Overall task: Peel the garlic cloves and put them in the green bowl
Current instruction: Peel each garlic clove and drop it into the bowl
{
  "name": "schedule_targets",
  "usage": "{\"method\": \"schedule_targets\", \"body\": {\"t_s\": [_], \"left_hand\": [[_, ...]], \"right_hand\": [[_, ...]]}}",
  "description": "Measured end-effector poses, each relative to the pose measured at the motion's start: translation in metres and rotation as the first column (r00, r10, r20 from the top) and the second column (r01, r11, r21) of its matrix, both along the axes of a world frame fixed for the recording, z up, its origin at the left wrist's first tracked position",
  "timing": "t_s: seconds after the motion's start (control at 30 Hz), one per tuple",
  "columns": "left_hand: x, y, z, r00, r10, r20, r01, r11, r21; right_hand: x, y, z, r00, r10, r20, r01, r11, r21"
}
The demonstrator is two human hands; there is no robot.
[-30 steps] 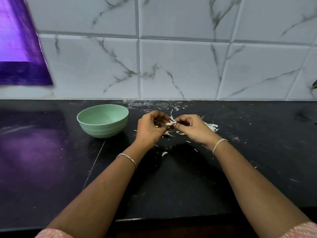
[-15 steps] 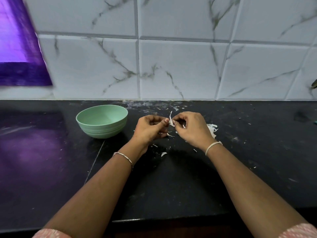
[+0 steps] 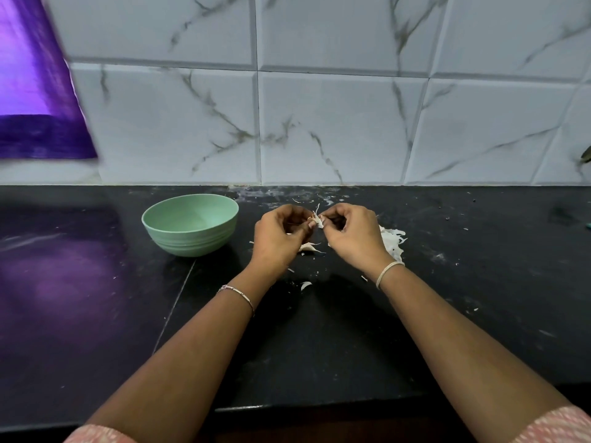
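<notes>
Black countertop [image 3: 319, 346], flecked with scraps. Green bowl [image 3: 192, 243], upright, left of both hands. Left hand [image 3: 278, 238], right hand [image 3: 355, 238]: fingers curled, fingertips meeting. Peel heap [image 3: 391, 243], beside right wrist. Garlic clove [image 3: 316, 220], pinched by both hands, outside the bowl.

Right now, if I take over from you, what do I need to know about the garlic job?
Left hand: pinches the small white garlic clove, which has a wisp of skin sticking up.
Right hand: pinches the same clove's skin, above the black stone counter.
Round pale green bowl: left of both hands; no clove shows inside.
Done: white papery peel scraps lie piled beside the right hand.
Left: finish peeling, then drop the clove in the bowl.
</notes>
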State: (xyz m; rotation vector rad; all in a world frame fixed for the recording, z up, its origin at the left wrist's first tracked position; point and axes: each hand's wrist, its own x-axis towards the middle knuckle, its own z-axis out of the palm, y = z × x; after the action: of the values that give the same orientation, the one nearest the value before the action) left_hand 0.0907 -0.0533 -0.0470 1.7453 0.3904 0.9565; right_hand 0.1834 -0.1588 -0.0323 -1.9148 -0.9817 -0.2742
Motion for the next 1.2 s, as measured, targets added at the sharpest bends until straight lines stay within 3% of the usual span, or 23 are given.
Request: {"method": "schedule_targets", "body": {"t_s": [0.23, 0.5, 0.9, 1.2], "left_hand": [[-0.004, -0.004, 0.003, 0.995, 0.088, 0.035, -0.095, 0.935, 0.341], [-0.004, -0.002, 0.002, 0.989, 0.104, 0.102, -0.142, 0.846, 0.515], [-0.005, -0.001, 0.001, 0.976, 0.12, 0.181, -0.213, 0.681, 0.7], [-0.005, -0.001, 0.002, 0.966, 0.111, 0.234, -0.251, 0.62, 0.743]], "right_hand": [[-0.002, 0.003, -0.001, 0.916, 0.144, -0.375, -0.077, 0.979, 0.188], [-0.007, 0.001, 0.002, 0.706, 0.3, -0.642, -0.094, 0.938, 0.334], [-0.009, -0.005, 0.009, 0.47, 0.48, -0.741, -0.125, 0.867, 0.483], [-0.012, -0.009, 0.012, 0.38, 0.543, -0.749, -0.116, 0.831, 0.544]]}}
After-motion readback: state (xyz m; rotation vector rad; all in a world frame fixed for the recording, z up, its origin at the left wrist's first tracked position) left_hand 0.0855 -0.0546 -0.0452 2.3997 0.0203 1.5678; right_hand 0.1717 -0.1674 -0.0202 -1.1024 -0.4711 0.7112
